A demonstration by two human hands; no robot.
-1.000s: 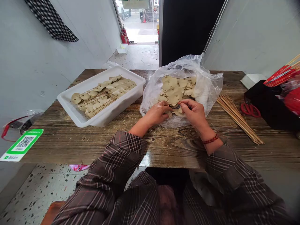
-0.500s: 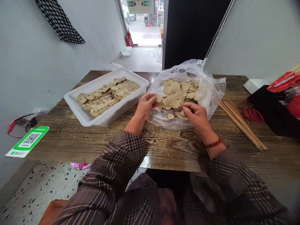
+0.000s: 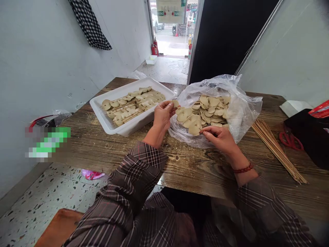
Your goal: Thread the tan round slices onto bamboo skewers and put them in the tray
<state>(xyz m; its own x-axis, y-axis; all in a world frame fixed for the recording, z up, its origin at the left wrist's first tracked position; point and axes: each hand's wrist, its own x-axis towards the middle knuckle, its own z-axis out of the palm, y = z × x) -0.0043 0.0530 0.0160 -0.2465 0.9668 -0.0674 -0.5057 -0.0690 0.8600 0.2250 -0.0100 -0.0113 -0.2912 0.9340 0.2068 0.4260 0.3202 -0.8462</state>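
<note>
Left fingers (image 3: 168, 106) pinch slice (image 3: 175, 103), right fingers (image 3: 212, 129) grip skewer (image 3: 201, 130); table (image 3: 195, 164) shows between bag (image 3: 239, 111) and near edge

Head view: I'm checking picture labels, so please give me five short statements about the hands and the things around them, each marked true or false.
1. The right hand holds a stick that runs through pale slices. True.
2. The left hand is empty. False: it pinches a slice.
3. The scissors have red handles. True.
4. The bracelet is on the left wrist. False: it is on the right wrist.
5. The tray stands to the right of the plastic bag. False: it stands to the left.
</note>
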